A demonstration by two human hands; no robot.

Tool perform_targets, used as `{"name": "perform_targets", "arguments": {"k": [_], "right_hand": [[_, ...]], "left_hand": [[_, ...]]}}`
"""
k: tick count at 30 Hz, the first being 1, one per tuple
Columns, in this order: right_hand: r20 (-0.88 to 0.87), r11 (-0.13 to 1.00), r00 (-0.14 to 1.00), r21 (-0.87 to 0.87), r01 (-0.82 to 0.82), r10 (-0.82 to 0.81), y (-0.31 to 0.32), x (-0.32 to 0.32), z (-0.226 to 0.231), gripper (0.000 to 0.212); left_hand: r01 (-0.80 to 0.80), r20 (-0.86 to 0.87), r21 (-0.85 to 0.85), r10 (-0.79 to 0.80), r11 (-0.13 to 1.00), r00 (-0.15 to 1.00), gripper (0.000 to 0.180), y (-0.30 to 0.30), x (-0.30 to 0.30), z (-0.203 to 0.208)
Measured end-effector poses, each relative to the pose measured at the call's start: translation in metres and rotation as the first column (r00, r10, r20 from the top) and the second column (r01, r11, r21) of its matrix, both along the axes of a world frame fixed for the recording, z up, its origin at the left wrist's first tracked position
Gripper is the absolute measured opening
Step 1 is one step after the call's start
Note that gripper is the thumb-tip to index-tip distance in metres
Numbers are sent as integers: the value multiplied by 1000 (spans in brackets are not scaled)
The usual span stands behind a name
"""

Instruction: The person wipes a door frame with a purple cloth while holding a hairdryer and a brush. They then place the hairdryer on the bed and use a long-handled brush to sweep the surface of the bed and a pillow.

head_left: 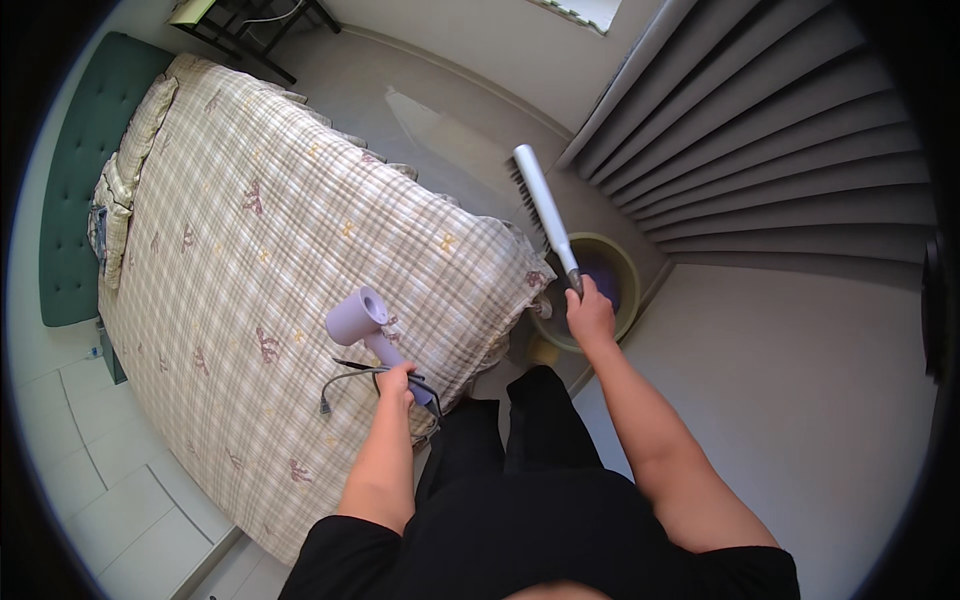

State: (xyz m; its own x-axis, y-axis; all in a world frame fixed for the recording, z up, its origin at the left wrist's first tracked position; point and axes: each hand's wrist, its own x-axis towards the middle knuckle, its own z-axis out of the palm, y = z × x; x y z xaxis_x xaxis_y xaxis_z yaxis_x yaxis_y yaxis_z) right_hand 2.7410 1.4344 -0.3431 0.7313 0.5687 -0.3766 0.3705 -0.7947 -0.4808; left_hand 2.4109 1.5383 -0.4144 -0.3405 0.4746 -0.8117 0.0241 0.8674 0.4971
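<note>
In my left hand (397, 383) is a lavender hair dryer (357, 316), gripped round its handle above the near corner of the bed. A dark power cord (345, 376) is looped about that handle, and its plug hangs loose over the checked bedspread (270, 230). My right hand (590, 318) is closed on the dark grip of a long white brush (541, 197) with black bristles along its left side. The brush points away from me, slightly tilted to the left, above the floor past the bed's foot. My fingers partly hide both handles.
Under my right hand stands a round olive-green tub (630, 275) with something bluish-purple inside. Grey curtains (760, 120) hang at the far right, beside a pale wall (760, 370). A green headboard (70, 200) and pillows (120, 190) are at the left; a dark-legged table (255, 30) stands far back.
</note>
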Motion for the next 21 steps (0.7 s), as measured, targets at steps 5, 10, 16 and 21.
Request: {"name": "perform_targets", "arguments": {"k": [5,10,16,21], "right_hand": [[-14,965,994,239,107,-107,-16,50,-19,32],[-98,948,995,314,52,-22,-13,32,-13,36],[-96,859,898,349,-375,430,20,-16,-4,37],[-23,693,698,140,-707,716,80,-31,-24,44]], "left_hand": [[-169,57,4,168,986,984,20,22,44,-17],[-261,93,11,259,965,961,33,41,61,-45],[-385,120,-72,392,920,912,51,58,72,-76],[-299,129,-91,309,950,942,50,57,69,-80]]}}
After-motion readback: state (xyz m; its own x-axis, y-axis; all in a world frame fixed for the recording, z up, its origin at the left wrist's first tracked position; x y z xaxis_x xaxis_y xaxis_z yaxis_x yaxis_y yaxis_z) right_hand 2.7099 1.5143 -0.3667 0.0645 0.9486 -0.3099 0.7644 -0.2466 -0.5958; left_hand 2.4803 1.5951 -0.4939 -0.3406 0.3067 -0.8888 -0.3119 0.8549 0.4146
